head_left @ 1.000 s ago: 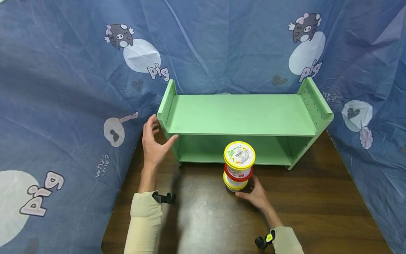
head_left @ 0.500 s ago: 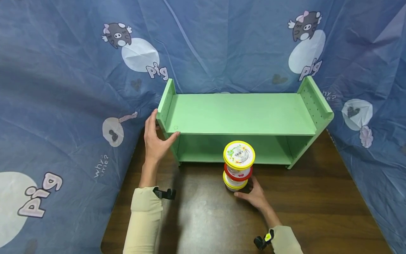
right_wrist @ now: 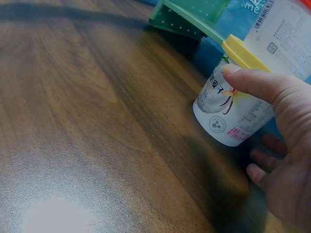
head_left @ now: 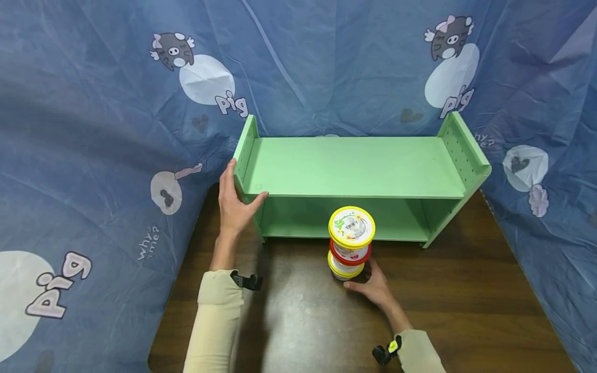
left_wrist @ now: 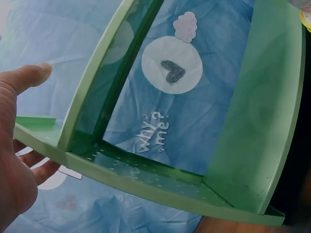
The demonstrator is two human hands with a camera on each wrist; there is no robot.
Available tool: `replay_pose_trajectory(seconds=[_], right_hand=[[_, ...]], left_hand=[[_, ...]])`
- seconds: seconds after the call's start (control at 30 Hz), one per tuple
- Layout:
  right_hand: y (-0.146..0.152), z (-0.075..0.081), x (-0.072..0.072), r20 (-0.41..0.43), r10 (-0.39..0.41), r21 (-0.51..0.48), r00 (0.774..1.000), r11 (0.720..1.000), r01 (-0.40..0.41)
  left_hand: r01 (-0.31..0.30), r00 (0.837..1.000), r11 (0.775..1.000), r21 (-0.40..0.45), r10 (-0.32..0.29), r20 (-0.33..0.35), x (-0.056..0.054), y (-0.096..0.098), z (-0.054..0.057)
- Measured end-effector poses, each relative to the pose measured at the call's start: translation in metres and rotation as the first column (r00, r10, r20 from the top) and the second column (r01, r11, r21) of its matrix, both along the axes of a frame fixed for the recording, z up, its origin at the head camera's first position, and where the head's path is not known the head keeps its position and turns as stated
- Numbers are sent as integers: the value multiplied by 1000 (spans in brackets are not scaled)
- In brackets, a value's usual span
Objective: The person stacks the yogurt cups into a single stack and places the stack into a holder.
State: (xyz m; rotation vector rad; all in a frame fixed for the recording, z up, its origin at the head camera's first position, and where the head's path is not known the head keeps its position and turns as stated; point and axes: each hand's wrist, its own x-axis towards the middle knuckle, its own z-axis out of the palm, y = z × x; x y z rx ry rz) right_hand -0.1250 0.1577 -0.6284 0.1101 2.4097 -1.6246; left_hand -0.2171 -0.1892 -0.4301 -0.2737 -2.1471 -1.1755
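Three lidded tubs are stacked on the table in front of the green shelf (head_left: pixel 350 166). The top tub (head_left: pixel 352 228) has a yellow lid, the middle tub (head_left: pixel 351 254) a red one, the bottom tub (right_wrist: pixel 228 109) another yellow one. My right hand (head_left: pixel 375 287) holds the bottom tub, thumb by its lid rim; some fingers are hidden behind it. At the shelf's left end is my left hand (head_left: pixel 235 204), its fingers along the outer side of the end panel (left_wrist: pixel 146 179). Its thumb (left_wrist: pixel 34 77) stretches out straight on the other side, apart from the wood.
The shelf has a top board, a lower board (head_left: pixel 294 230) and raised end panels. It stands on a brown wooden table (head_left: pixel 298 321) against a blue cloth (head_left: pixel 289 62) printed with pigs. Black wrist mounts (head_left: pixel 247 281) sit at both cuffs.
My left hand has moved slightly right and up, closer against the shelf's left end panel. My right hand and the stacked tubs stay almost where they were.
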Motion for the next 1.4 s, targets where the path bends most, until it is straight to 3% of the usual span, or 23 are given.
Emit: replay_pose_trajectory(seconds=[0.83, 1.4], right_hand=[[-9, -9, 1, -36, -36, 13, 999, 999, 36], [-23, -17, -1, -129, -140, 8, 982, 990, 143]], left_hand=[[-102, 993, 993, 63, 98, 66, -10, 18, -15], [-107, 993, 993, 57, 104, 55, -11, 18, -20]])
